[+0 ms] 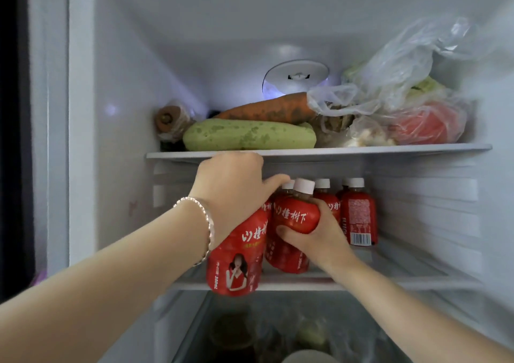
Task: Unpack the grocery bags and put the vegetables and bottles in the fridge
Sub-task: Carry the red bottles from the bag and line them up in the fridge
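Observation:
The fridge stands open before me. My left hand [232,184] grips the top of a red-labelled bottle [236,257] at the front left of the middle shelf [389,282]. My right hand [314,232] holds a second red bottle [296,212] with a white cap, tilted and lifted in front of other bottles. Several more red bottles [358,212] stand behind on that shelf. On the upper shelf [361,149] lie a pale green squash [247,134], a carrot [267,109] and clear plastic bags [403,84] with vegetables.
A glass cover spans the crisper drawer [278,332] below, with dim shapes inside. The fridge's left wall [116,112] and ribbed right wall [431,209] close in the shelves. A round white fan cover [296,77] sits on the back wall.

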A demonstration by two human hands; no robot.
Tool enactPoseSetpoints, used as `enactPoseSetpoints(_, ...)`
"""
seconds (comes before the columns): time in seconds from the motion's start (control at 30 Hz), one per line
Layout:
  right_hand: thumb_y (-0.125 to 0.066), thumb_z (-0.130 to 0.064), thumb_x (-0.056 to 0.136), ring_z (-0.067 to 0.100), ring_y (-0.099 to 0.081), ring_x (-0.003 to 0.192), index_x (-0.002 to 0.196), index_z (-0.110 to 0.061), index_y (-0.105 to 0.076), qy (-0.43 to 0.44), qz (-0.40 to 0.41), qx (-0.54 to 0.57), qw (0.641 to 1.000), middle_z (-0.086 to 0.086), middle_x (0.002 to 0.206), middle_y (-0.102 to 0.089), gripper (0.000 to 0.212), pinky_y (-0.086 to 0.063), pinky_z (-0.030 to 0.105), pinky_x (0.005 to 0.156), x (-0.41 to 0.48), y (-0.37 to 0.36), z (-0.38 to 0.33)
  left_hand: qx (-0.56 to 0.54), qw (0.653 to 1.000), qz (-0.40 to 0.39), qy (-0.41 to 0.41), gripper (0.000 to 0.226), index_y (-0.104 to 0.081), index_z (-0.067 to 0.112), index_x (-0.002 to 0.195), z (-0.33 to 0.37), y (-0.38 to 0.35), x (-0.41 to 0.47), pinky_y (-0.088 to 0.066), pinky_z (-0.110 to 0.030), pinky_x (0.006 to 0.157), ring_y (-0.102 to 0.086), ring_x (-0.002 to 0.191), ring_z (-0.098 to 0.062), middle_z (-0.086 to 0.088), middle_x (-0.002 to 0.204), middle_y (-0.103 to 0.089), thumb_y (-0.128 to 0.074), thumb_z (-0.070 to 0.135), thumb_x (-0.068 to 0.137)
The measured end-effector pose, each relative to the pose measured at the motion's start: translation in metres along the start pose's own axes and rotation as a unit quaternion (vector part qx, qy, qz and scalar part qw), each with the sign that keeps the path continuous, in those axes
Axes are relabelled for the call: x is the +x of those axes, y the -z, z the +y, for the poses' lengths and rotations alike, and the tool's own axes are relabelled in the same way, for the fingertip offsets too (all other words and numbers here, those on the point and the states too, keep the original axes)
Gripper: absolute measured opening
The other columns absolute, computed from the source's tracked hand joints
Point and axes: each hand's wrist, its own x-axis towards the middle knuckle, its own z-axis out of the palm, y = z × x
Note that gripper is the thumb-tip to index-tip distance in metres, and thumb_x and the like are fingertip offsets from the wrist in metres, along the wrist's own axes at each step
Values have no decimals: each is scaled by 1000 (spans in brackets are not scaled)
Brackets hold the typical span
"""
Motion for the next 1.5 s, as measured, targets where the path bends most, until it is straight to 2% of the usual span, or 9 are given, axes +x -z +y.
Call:
enactPoseSetpoints(0.2, -77, -34, 74, -6, -54, 83, 126, -36, -31, 3, -63, -84, 994, -24, 96, -50, 70, -45, 8, 70, -4, -9, -5, 43, 997, 22, 68, 54, -58, 11, 98, -24, -35, 8, -47, -35, 73, -63, 94, -33, -13, 99, -66, -30, 57, 94)
enactPoseSetpoints(0.4, -65, -52, 80, 19, -57, 110, 144, -24, -9, 5, -73, -183, 980, 0, 126, -52, 90, -50, 35, 92, -4, -35, -8, 77, 989, 56, 116, 52, -54, 8, 115, -25, -86, -7, -39, -32, 56, -60, 85, -35, -19, 94, -63, -25, 47, 95)
enactPoseSetpoints(0.5, -62, -54, 81, 21, -55, 115, 146, -24, -2, -1, -87, -204, 975, 2, 131, -48, 94, -49, 37, 95, 3, -43, -7, -36, 979, 7, 203, 54, -34, 11, 137, -30, -103, -27, -41, -43, 84, -43, 111, -37, -23, 120, -50, -32, 46, 95)
enactPoseSetpoints(0.6, -60, -55, 82, 22, -53, 117, 146, -23, -1, -11, -103, -203, 974, 5, 135, -47, 93, -47, 38, 97, 15, -50, -1, -190, 933, -12, 306, 67, -15, 13, 146, -27, -107, -38, -34, -45, 99, -33, 123, -38, -22, 135, -33, -39, 47, 94)
enactPoseSetpoints(0.83, -47, -67, 83, 26, -55, 113, 141, -12, -23, -72, -73, -311, 945, 9, 134, -46, 84, -49, 36, 84, 21, -60, 6, -342, 881, -46, 325, 80, -2, 21, 149, -29, -114, -36, -21, -46, 114, -23, 136, -34, -17, 149, -12, -55, 24, 90)
enactPoseSetpoints(1.07, -53, -63, 82, 25, -57, 112, 143, -13, -21, -54, -46, -306, 950, 8, 132, -49, 86, -52, 38, 87, 16, -60, 7, -323, 901, 37, 287, 70, -19, 21, 147, -30, -114, -46, -25, -41, 114, -20, 136, -29, -8, 149, -15, -54, 9, 88)
enactPoseSetpoints(1.3, -57, -56, 83, 32, -43, 126, 149, -4, -4, -61, -81, -366, 925, 18, 143, -36, 100, -41, 40, 102, 5, -55, -4, -231, 941, -59, 240, 78, -7, 19, 148, -27, -90, -64, -34, -40, 110, -28, 134, -32, -14, 150, -9, -55, 9, 87)
enactPoseSetpoints(1.4, -56, -39, 89, 32, -35, 127, 145, -7, -21, 31, -29, -436, 899, 15, 139, -36, 73, -35, 39, 103, -18, -55, -21, -203, 953, -74, 213, 55, -33, 18, 136, -22, -57, -88, -44, -38, 99, -44, 120, -26, -7, 140, -27, -49, 1, 86)
enactPoseSetpoints(1.5, -53, -24, 90, 22, -46, 115, 125, -18, -48, 121, -77, -336, 931, 3, 122, -50, 36, -42, 32, 89, -53, -58, -38, -162, 955, -120, 220, 28, -61, 14, 107, -20, -24, -120, -50, -37, 87, -57, 99, -24, -4, 117, -56, -43, 5, 88)
